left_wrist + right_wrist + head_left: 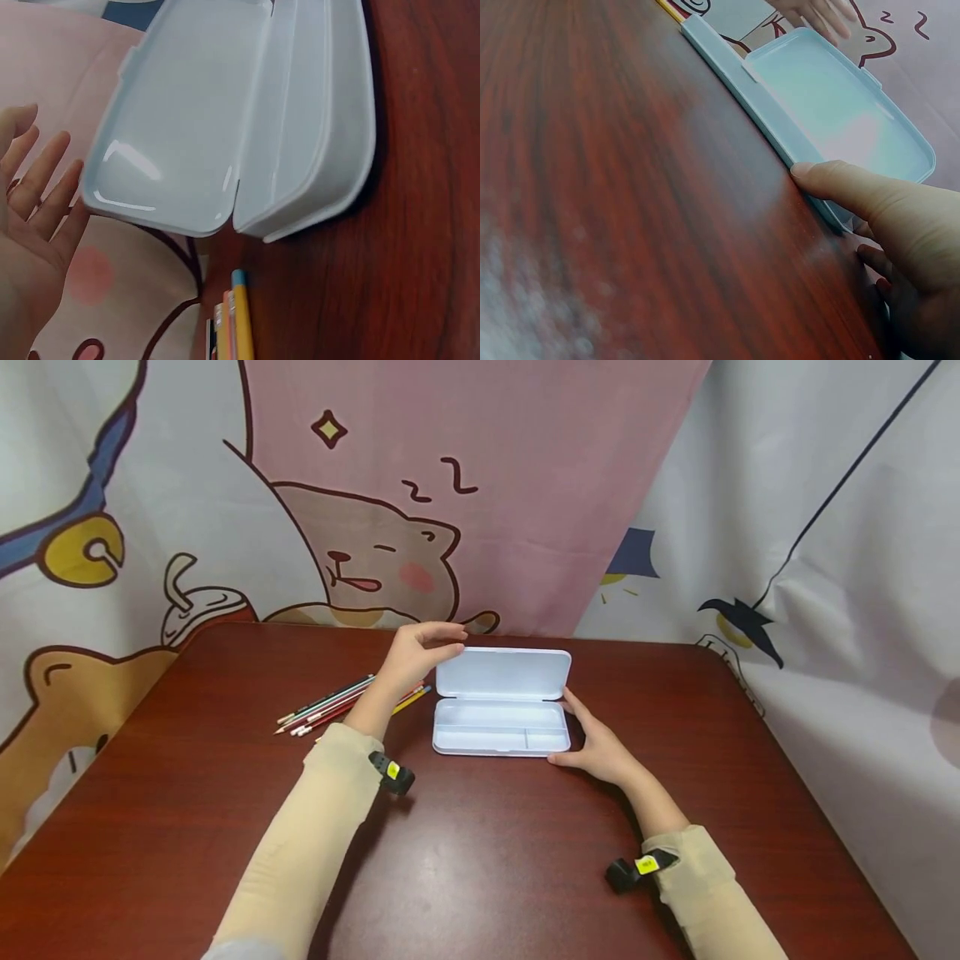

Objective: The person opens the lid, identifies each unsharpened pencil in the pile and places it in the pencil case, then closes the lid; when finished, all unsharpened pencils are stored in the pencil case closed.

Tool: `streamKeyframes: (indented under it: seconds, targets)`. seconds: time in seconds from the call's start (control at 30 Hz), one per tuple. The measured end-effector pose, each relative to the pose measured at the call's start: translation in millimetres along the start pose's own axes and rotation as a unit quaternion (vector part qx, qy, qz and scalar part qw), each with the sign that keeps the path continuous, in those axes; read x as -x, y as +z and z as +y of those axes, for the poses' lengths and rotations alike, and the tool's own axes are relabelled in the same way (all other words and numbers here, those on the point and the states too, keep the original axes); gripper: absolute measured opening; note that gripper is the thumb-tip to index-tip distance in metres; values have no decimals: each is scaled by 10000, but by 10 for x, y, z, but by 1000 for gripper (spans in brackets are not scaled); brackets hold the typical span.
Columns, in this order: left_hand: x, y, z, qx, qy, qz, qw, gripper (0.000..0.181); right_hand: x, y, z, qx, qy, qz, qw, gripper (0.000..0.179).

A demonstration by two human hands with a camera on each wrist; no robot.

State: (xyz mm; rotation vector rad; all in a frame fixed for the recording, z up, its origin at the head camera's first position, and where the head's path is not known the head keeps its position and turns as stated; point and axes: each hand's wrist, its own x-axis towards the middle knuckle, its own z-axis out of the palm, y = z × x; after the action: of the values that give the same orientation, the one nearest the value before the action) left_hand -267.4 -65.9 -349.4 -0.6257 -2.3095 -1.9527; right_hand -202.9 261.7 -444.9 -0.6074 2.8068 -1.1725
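A white plastic pencil case (480,741) lies on the table with its lid (502,673) raised. Its tray is split into a long compartment and smaller ones, with nothing seen inside. My right hand (597,749) grips the case's right end, the thumb (840,184) on the front edge and the fingers round the far side. Beside the lid's upper left corner is my left hand (415,657), its fingers extended and apart. In the left wrist view the fingers (52,206) come right up to the lid's edge; whether they touch it I cannot tell.
Several pencils (322,710) lie in a loose bunch left of the case, partly behind my left forearm. A yellow pencil (241,315) with a blue end points toward the case. A printed cloth (525,527) hangs behind the dark red-brown table (480,860).
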Motion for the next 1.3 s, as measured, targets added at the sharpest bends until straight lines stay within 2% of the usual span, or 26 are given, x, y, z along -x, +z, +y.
streamKeyframes:
  seconds: [0.13, 0.23, 0.37, 0.77, 0.93, 1.17, 1.3]
  targets:
    - [186, -80, 202, -140, 393, 145, 9990, 31, 6, -2, -7, -8, 14, 8, 10000, 112]
    - [281, -143, 227, -261, 641, 288, 9972, 31, 11, -2, -14, -23, 28, 9, 10000, 112]
    - [415, -223, 262, -346, 791, 385, 9955, 30, 9, -1, -15, -22, 17, 8, 10000, 112]
    - [823, -440, 253, -826, 435, 588, 9939, 32, -4, -4, -22, -19, 4, 18, 10000, 112]
    - [956, -540, 180, -1086, 441, 732, 9904, 33, -4, -2, -17, -2, -11, 18, 10000, 112]
    - [1041, -726, -173, -1504, 501, 974, 9825, 33, 2, -6, -14, -15, -16, 52, 10000, 112]
    - [1123, -835, -289, -1824, 547, 1107, 9754, 32, 5, -5, -13, 7, 27, 35, 10000, 111]
